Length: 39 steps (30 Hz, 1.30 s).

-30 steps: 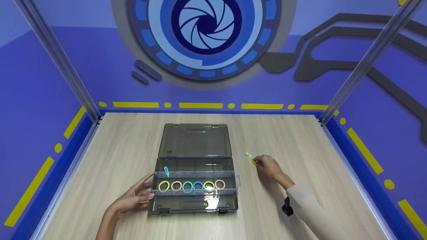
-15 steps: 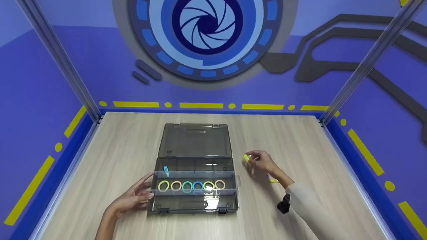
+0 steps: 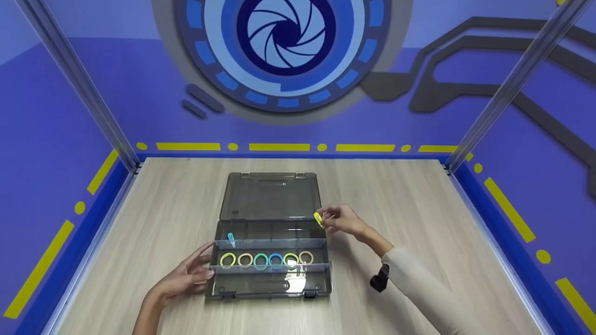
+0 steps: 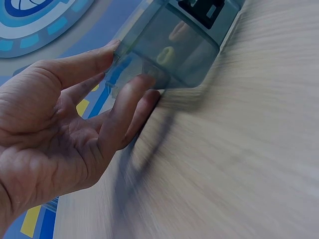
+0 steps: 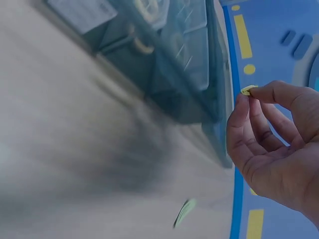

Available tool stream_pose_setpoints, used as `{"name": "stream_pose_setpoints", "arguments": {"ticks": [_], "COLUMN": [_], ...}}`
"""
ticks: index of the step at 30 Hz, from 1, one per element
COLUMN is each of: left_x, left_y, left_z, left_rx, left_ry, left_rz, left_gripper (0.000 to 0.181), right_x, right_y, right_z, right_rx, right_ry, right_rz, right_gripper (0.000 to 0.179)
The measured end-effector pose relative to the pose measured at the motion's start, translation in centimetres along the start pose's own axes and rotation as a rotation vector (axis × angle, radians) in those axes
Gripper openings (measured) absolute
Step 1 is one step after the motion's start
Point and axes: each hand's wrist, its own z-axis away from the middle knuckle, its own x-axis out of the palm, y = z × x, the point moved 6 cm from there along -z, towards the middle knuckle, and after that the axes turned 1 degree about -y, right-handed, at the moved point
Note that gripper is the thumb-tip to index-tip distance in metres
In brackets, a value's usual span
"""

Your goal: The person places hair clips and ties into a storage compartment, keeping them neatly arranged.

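Note:
An open smoky see-through organizer box [image 3: 251,284] lies on the table, its lid [image 3: 271,197] folded back. Several hair ties [image 3: 261,261] in yellow, peach, green and blue line its middle compartment. A blue hair clip [image 3: 231,239] is in the back compartment at the left. My left hand [image 3: 184,277] rests its fingertips against the box's left wall, and the left wrist view shows them spread there. Between thumb and fingertips, my right hand [image 3: 344,219] pinches a yellow hair clip [image 3: 318,218] near the box's back right corner, by the hinge.
In the right wrist view, a pale green hair clip [image 5: 184,213] lies on the wooden table [image 5: 75,149] to the right of the box. Blue printed walls and metal posts [image 3: 503,88] border the table. A black wrist device [image 3: 380,278] hangs below my right sleeve.
My right hand has lifted the yellow hair clip off the right side of the table and carried it left to the box's edge. The left hand has stayed put.

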Motion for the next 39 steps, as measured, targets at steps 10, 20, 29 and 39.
{"name": "stream_pose_setpoints", "arguments": {"ticks": [10,20,29,39], "left_x": [0.0,-0.1,-0.2,-0.1], "left_y": [-0.1,-0.2,-0.1,0.0], "left_z": [0.0,0.0,0.0,0.0], "left_rx": [0.019,-0.009,0.011,0.018], "left_ry": [-0.007,0.011,-0.011,-0.018], "left_rz": [-0.002,-0.005,-0.005,0.000], "left_gripper": [0.090,0.089,0.089,0.089], "right_x": [3.2,6.3,8.8,12.2], "right_y": [-2.3,-3.6,-3.9,-4.2], "right_z": [-1.8,-3.7,-5.1,-6.3], "right_rx": [-0.062,-0.103,-0.101,-0.082], "right_ry": [-0.075,-0.106,-0.114,-0.082], "right_rz": [-0.016,-0.043,-0.035,-0.041], "right_gripper": [0.034,0.034,0.034,0.031]}}
